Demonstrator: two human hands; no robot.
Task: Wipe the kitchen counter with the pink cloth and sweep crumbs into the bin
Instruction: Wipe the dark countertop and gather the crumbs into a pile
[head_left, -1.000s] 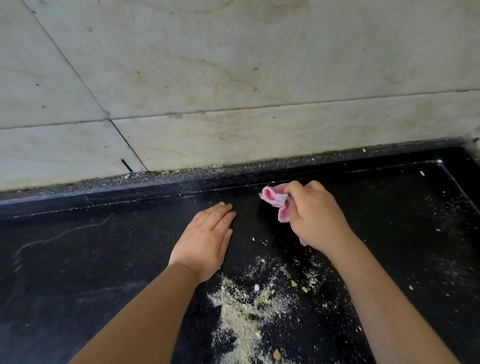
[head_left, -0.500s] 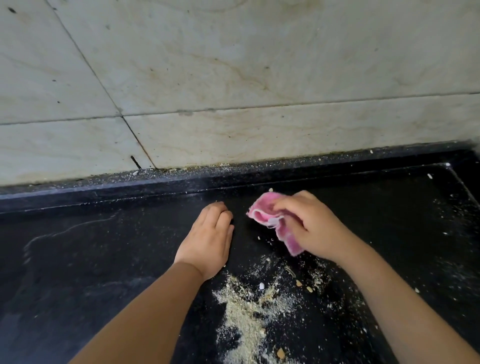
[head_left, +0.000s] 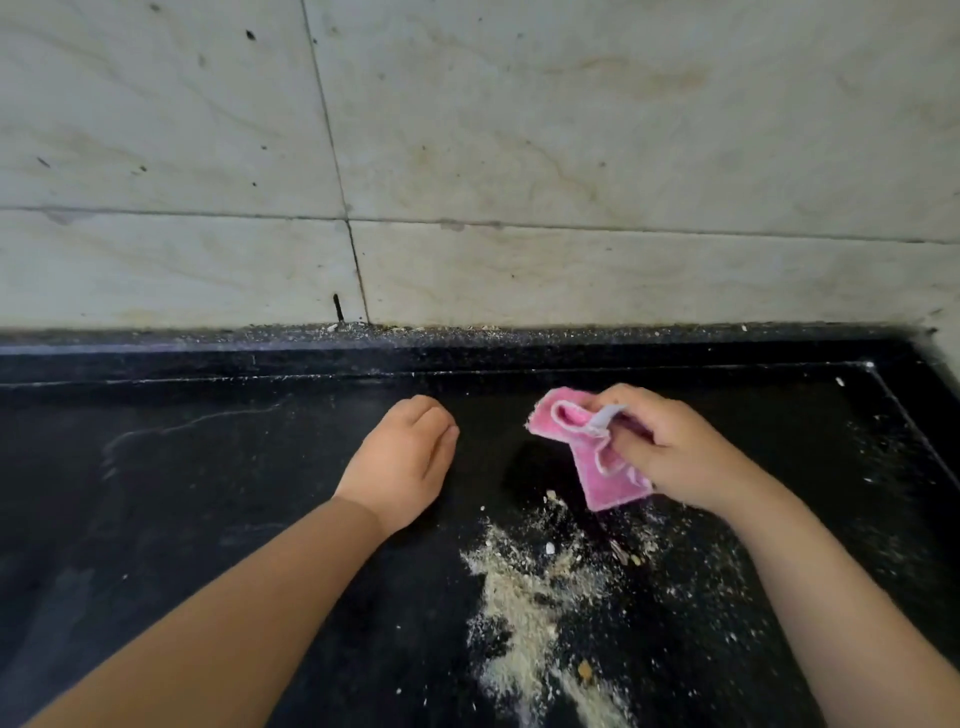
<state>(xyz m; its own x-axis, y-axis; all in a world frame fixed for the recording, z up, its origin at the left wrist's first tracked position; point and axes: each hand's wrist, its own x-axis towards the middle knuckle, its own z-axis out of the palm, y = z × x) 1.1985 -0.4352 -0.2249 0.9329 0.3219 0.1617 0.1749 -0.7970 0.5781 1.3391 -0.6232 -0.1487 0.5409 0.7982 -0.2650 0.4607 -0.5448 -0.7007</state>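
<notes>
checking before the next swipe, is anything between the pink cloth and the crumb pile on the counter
Nothing visible does. The pink cloth, gripped in the right hand, hangs just above the crumb pile, with only bare black counter between them. The left hand sits off to the side.

I have one view only, from the camera on the person's head, so no scene is shared between views. It looks forward and steeply down, close over the black counter (head_left: 208, 493), which fills the lower half of the frame; the tiled wall (head_left: 519, 130) fills the upper half.
</notes>
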